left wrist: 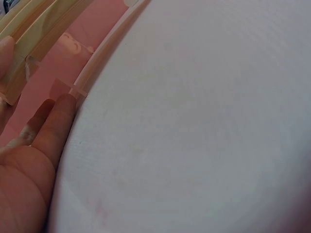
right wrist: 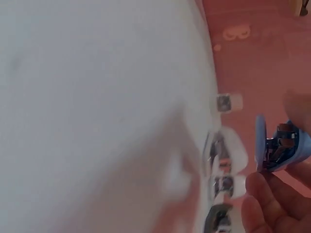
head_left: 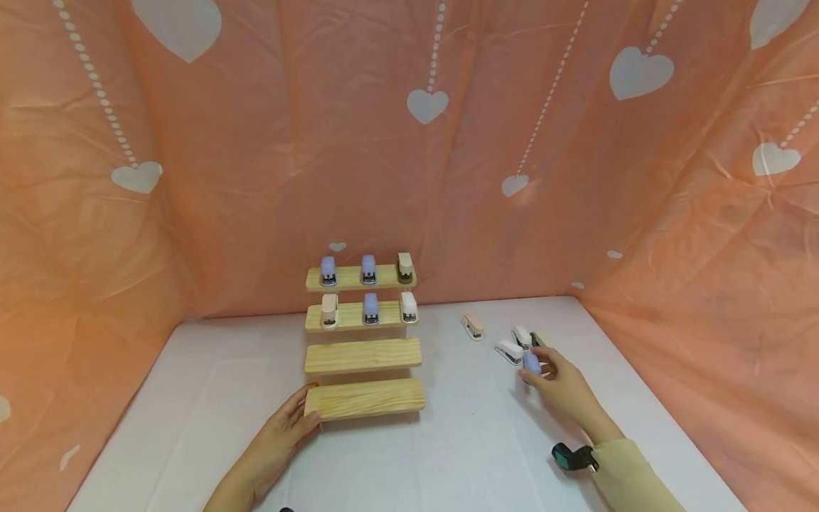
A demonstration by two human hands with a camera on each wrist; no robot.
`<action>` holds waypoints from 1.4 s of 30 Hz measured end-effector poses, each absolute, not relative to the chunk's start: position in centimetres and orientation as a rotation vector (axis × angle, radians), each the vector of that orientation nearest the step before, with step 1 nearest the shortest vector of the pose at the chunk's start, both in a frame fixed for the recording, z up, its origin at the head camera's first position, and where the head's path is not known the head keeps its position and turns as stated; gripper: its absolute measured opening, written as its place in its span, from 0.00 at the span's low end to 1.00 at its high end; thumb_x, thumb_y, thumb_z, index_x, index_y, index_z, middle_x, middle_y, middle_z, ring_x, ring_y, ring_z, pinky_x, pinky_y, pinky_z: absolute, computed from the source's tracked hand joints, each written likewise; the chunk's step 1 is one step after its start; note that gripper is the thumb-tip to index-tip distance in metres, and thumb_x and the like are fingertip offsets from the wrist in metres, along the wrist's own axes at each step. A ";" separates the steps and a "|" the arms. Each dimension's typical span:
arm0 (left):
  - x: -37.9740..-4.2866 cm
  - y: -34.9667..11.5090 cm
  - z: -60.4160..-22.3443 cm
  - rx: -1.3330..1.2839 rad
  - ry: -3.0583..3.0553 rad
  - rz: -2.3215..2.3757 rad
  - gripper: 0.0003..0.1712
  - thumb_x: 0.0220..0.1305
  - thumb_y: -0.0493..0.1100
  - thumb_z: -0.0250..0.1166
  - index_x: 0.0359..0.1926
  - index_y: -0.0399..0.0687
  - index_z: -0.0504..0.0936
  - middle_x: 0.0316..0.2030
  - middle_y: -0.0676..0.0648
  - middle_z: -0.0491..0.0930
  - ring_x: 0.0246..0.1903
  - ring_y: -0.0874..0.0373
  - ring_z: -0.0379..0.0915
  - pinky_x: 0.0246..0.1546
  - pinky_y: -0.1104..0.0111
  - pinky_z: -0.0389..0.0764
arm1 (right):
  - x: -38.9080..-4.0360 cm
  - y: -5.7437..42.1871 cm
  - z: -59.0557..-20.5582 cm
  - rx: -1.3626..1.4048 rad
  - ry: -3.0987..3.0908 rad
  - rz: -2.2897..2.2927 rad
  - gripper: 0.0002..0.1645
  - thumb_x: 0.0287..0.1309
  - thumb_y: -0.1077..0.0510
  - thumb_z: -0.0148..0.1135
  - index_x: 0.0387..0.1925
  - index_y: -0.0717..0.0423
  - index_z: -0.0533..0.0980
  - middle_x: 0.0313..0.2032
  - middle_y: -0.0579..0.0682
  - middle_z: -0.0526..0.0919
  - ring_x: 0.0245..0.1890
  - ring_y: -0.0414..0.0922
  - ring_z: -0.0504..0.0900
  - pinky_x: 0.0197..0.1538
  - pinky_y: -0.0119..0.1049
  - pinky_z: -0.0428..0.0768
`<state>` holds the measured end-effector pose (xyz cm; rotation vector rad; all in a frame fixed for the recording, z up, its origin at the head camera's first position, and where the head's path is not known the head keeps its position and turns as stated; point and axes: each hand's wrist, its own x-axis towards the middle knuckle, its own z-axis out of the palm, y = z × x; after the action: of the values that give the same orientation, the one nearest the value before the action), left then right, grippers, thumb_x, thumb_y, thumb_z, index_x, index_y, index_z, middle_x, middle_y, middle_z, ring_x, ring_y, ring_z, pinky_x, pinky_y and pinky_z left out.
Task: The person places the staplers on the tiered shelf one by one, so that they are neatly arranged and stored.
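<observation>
My right hand (head_left: 566,387) pinches a small purple stapler (head_left: 532,363) between thumb and fingers; in the right wrist view the stapler (right wrist: 282,145) is held side-on, above the table. Close by lie two white staplers (head_left: 510,351) and a dark-based stapler (head_left: 539,340), partly hidden by the fingers. A pink stapler (head_left: 473,327) lies farther left. My left hand (head_left: 281,434) holds the left end of the lowest board of a tiered wooden stand (head_left: 367,400), thumb at its front edge. On the top two boards stand several staplers, purple, beige, pink and white.
The stand's lower two boards, including the third one (head_left: 362,355), show bare wood. A white cloth (head_left: 473,455) covers the table. An orange curtain with white hearts (head_left: 358,156) hangs behind and at the sides. A black wrist camera (head_left: 572,457) sits by the right sleeve.
</observation>
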<state>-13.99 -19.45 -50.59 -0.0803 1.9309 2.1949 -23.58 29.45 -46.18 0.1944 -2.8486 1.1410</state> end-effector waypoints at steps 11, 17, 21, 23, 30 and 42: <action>-14.0 -19.5 -50.7 -0.074 1.942 2.192 0.40 0.68 0.44 0.61 0.75 0.50 0.52 0.73 0.39 0.51 0.70 0.49 0.47 0.68 0.57 0.58 | -23.4 25.9 -44.6 0.369 -2.721 1.214 0.37 0.52 0.43 0.72 0.60 0.55 0.72 0.43 0.53 0.81 0.38 0.45 0.78 0.39 0.36 0.79; -14.0 -19.6 -50.8 -0.070 1.938 2.189 0.40 0.68 0.44 0.60 0.75 0.50 0.51 0.73 0.39 0.50 0.71 0.48 0.47 0.68 0.56 0.58 | -23.0 23.5 -44.1 0.416 -2.706 1.268 0.38 0.50 0.40 0.72 0.60 0.49 0.72 0.43 0.48 0.81 0.40 0.44 0.77 0.42 0.38 0.79; -14.0 -19.6 -50.9 -0.073 1.926 2.198 0.40 0.68 0.44 0.61 0.75 0.50 0.51 0.73 0.38 0.51 0.71 0.48 0.47 0.68 0.57 0.58 | -22.9 21.8 -44.1 0.480 -2.683 1.283 0.37 0.49 0.41 0.73 0.59 0.49 0.73 0.41 0.46 0.81 0.38 0.43 0.77 0.41 0.37 0.79; -14.0 -19.7 -50.9 -0.077 1.923 2.201 0.40 0.68 0.43 0.61 0.75 0.50 0.52 0.73 0.39 0.51 0.70 0.48 0.48 0.68 0.57 0.59 | -22.9 20.9 -44.2 0.512 -2.674 1.295 0.37 0.49 0.42 0.74 0.59 0.49 0.73 0.41 0.45 0.81 0.37 0.43 0.77 0.40 0.37 0.79; -14.1 -19.7 -50.8 -0.072 1.917 2.207 0.39 0.68 0.42 0.61 0.74 0.51 0.53 0.72 0.38 0.52 0.70 0.48 0.49 0.67 0.60 0.61 | -22.6 17.4 -44.5 0.635 -2.594 1.392 0.35 0.49 0.44 0.75 0.57 0.49 0.74 0.41 0.44 0.81 0.39 0.42 0.78 0.43 0.45 0.80; -14.0 -19.6 -50.7 -0.069 1.970 2.178 0.40 0.68 0.44 0.61 0.75 0.50 0.52 0.72 0.37 0.53 0.70 0.46 0.49 0.66 0.59 0.62 | -22.8 11.5 -43.1 0.763 -2.515 1.492 0.34 0.49 0.48 0.75 0.57 0.51 0.72 0.42 0.43 0.79 0.41 0.41 0.77 0.46 0.50 0.80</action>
<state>-14.01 -19.59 -50.65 -0.0688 1.9702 2.1776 -22.75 11.54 -43.10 0.7626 -2.5155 1.4918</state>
